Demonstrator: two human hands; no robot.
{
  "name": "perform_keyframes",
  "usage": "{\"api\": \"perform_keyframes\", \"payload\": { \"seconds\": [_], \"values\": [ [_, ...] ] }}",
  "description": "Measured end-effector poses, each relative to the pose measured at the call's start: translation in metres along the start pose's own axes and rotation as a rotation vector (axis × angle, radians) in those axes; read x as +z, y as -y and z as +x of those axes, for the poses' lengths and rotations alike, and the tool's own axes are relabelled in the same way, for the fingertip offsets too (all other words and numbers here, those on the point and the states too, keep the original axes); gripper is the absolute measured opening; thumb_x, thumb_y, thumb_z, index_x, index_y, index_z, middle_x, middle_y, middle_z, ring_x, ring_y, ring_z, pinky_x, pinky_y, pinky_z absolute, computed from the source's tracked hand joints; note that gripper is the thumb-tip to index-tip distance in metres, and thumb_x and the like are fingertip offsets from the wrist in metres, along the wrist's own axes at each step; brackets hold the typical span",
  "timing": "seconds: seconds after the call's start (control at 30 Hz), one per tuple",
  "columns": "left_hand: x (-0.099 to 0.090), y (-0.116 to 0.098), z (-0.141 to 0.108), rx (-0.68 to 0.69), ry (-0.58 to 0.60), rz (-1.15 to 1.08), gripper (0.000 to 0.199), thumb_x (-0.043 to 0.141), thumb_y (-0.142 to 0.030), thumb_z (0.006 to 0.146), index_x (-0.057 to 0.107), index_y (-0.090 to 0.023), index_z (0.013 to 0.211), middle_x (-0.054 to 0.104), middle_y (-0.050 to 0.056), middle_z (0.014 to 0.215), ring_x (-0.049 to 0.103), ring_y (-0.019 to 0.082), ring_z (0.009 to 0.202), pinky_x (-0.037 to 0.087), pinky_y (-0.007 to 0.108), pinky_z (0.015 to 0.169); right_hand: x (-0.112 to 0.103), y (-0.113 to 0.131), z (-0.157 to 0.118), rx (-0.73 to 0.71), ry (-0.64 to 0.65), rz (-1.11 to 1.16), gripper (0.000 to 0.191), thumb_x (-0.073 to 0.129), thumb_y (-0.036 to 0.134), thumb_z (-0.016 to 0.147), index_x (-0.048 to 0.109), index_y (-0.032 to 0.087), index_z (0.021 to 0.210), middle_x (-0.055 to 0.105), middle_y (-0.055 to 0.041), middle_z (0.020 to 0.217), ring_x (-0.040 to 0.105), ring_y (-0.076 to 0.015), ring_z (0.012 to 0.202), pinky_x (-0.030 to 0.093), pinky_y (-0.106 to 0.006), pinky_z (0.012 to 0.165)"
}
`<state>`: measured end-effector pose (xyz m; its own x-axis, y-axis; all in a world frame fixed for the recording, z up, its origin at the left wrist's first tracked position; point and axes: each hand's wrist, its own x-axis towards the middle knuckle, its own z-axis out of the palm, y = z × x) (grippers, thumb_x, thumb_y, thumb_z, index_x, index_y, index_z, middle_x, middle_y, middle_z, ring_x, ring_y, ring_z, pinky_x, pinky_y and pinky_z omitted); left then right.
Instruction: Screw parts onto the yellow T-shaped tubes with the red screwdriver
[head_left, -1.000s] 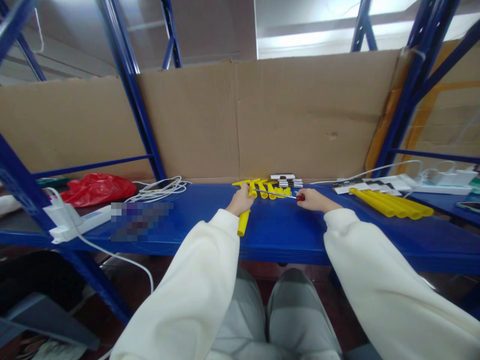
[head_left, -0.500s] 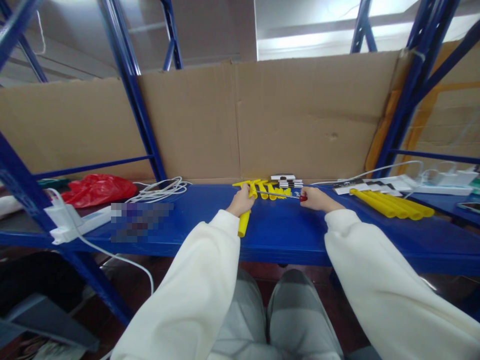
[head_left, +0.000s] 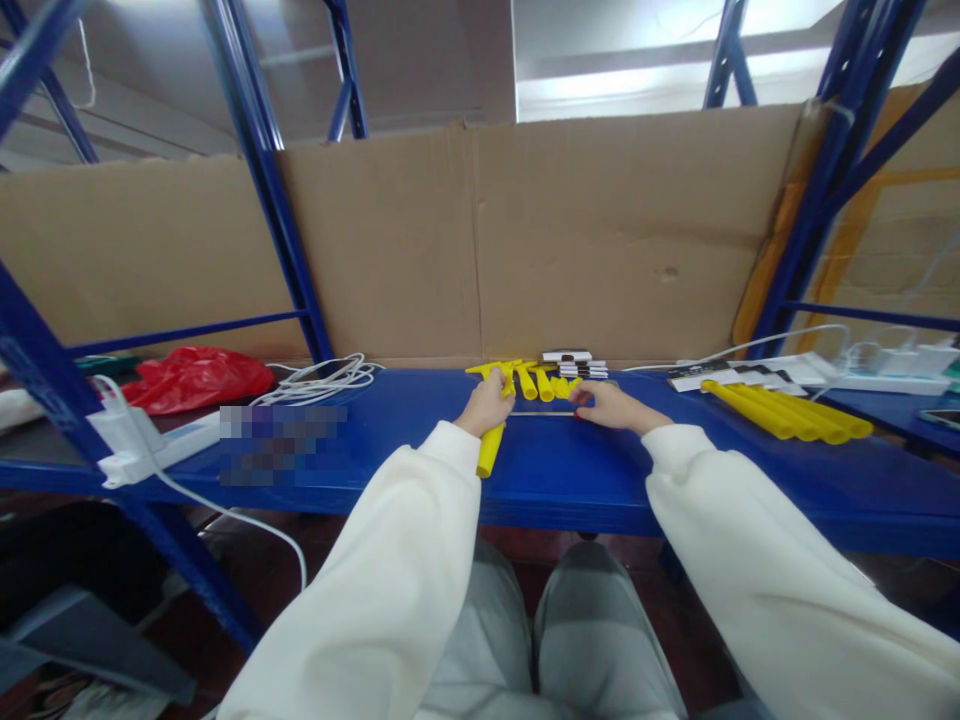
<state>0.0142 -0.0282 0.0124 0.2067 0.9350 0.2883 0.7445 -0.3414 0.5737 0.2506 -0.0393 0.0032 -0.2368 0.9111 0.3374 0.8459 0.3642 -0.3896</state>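
Observation:
My left hand [head_left: 487,400] is wrapped round a yellow T-shaped piece [head_left: 490,450], whose handle end sticks out below the fist. To its right, my right hand [head_left: 606,406] hovers with thumb and fingers apart, near small yellow pieces [head_left: 561,387]. Below its fingertips lies a screwdriver [head_left: 544,414], its thin shaft pointing left and its red end partly hidden by the hand. More yellow pieces with round ends [head_left: 527,385] stand in a row between the hands. Behind them is a small stack of black and white packets [head_left: 581,366].
Several yellow tubes [head_left: 787,412] lie at the right on the blue table [head_left: 570,470]. A red plastic bag [head_left: 199,380], coiled white cable [head_left: 330,380] and white power strip [head_left: 184,440] are at the left. Cardboard [head_left: 615,240] stands along the back, between blue posts.
The screwdriver has gone from my right hand, up at the yellow piece, down onto the table. My right hand has opened and shifted slightly left. My left hand keeps its hold.

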Motion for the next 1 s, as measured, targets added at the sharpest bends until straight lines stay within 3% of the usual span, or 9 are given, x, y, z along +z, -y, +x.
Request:
{"api": "perform_keyframes", "payload": {
  "seconds": [0.17,0.37,0.53,0.83,1.0],
  "values": [
    [0.002,0.001,0.001,0.020,-0.020,-0.049,0.018,0.054,-0.016,0.091,0.047,-0.019,0.107,0.072,0.011,0.098,0.072,0.021,0.068,0.058,0.036,0.072,0.018,0.022,0.020,-0.128,-0.170,0.071,0.016,0.060,0.015,0.086,0.070,0.018,0.098,0.075,-0.0102,0.105,0.069,-0.0209,0.099,0.052,-0.034,0.092],
    [0.004,0.002,0.003,0.079,-0.031,-0.050,0.015,0.054,-0.016,0.092,0.046,-0.020,0.104,0.072,0.010,0.099,0.072,0.020,0.072,0.058,0.034,0.072,0.039,0.047,0.054,-0.235,-0.215,0.263,0.013,0.056,0.025,0.089,0.067,0.017,0.088,0.073,-0.0078,0.090,0.067,-0.0196,0.084,0.051,-0.033,0.082],
    [0.005,0.003,0.004,0.086,-0.042,-0.039,0.014,0.053,-0.016,0.092,0.046,-0.021,0.103,0.071,0.008,0.092,0.073,0.022,0.077,0.058,0.035,0.073,0.048,0.046,0.067,-0.313,-0.225,0.368,0.010,0.058,0.027,0.084,0.059,0.020,0.077,0.067,-0.0025,0.078,0.061,-0.0178,0.075,0.049,-0.032,0.076],
    [0.006,0.004,0.004,0.106,-0.007,-0.099,0.016,0.055,-0.016,0.090,0.046,-0.020,0.103,0.067,0.005,0.091,0.070,0.019,0.070,0.058,0.033,0.070,0.049,0.038,0.067,-0.263,-0.189,0.403,0.007,0.055,0.022,0.080,0.058,0.021,0.075,0.064,-0.0010,0.072,0.060,-0.0176,0.073,0.050,-0.031,0.075],
    [0.008,0.004,0.005,0.103,0.014,-0.160,0.017,0.055,-0.014,0.089,0.045,-0.020,0.102,0.064,0.001,0.086,0.060,0.012,0.050,0.056,0.029,0.058,0.045,0.042,0.063,-0.233,-0.162,0.352,0.011,0.054,0.019,0.082,0.057,0.020,0.071,0.065,-0.0017,0.071,0.060,-0.0172,0.070,0.048,-0.030,0.073]
  ]
}}
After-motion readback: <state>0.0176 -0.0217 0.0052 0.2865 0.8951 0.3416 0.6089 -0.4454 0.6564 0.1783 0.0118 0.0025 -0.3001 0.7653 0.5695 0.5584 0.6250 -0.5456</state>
